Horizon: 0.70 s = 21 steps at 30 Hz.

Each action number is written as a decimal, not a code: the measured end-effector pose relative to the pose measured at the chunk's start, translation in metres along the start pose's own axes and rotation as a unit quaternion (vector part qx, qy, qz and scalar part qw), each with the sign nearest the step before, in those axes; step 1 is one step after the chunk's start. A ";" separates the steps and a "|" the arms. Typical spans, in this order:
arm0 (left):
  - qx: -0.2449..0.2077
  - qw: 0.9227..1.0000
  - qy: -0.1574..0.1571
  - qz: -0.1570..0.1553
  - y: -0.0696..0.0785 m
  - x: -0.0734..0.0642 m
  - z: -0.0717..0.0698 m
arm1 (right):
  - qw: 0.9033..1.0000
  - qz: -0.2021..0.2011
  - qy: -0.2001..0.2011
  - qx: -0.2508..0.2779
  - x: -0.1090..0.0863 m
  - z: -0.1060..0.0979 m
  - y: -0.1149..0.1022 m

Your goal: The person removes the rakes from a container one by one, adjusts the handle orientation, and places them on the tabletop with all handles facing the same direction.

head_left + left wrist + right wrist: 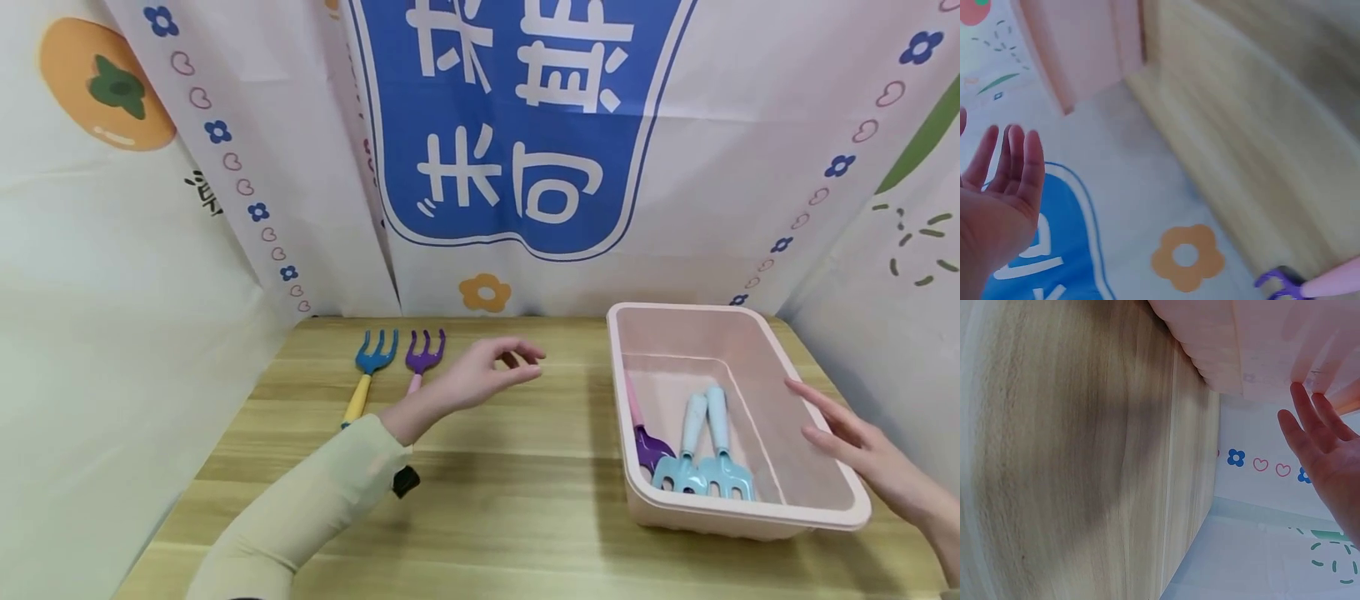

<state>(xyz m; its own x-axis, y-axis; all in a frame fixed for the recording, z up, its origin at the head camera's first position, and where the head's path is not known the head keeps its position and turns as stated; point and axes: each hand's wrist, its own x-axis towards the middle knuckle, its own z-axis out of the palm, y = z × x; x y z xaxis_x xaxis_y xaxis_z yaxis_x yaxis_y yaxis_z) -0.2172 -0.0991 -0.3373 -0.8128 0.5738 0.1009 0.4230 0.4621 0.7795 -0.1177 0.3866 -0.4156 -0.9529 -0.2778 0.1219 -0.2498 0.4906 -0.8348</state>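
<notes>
My left hand [487,373] hovers over the middle of the table with its fingers loosely bent and nothing in them. Just left of it lie a blue hand rake [375,357] with a yellow handle and a purple hand rake [424,354] with a pink handle; my forearm hides part of the latter. On the right stands a pale pink plastic bin [738,523]. Inside are two light blue garden forks [694,425] [722,433] and a purple tool [651,446] with a pink handle. My right hand [862,442] rests fingertips at the bin's right rim, fingers extended along its outer wall.
The wooden table [510,517] backs onto a white printed cloth [697,208] with a blue sign and flowers. Similar cloth walls rise at the left [112,333] and right. A small dark object [405,481] shows beside my left sleeve.
</notes>
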 end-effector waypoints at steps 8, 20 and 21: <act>-0.001 0.995 -0.091 0.035 0.027 0.034 -0.005 | 1.000 -0.002 0.004 -0.008 -0.004 0.000 0.002; -0.011 0.963 -0.268 0.023 0.059 0.097 -0.012 | 1.000 -0.005 0.003 0.010 0.000 0.001 0.001; -0.014 0.960 -0.278 0.027 0.061 0.102 -0.011 | 1.000 -0.004 0.004 0.007 0.000 0.001 0.001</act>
<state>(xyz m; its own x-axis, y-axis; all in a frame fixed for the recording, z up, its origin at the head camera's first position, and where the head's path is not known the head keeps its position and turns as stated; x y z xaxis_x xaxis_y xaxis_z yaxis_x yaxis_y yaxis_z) -0.2784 -0.0200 -0.2729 -0.4479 0.8718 -0.1981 0.4413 0.4083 0.7991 -0.1178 0.3869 -0.4171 -0.9523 -0.2745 0.1330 -0.2548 0.4762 -0.8416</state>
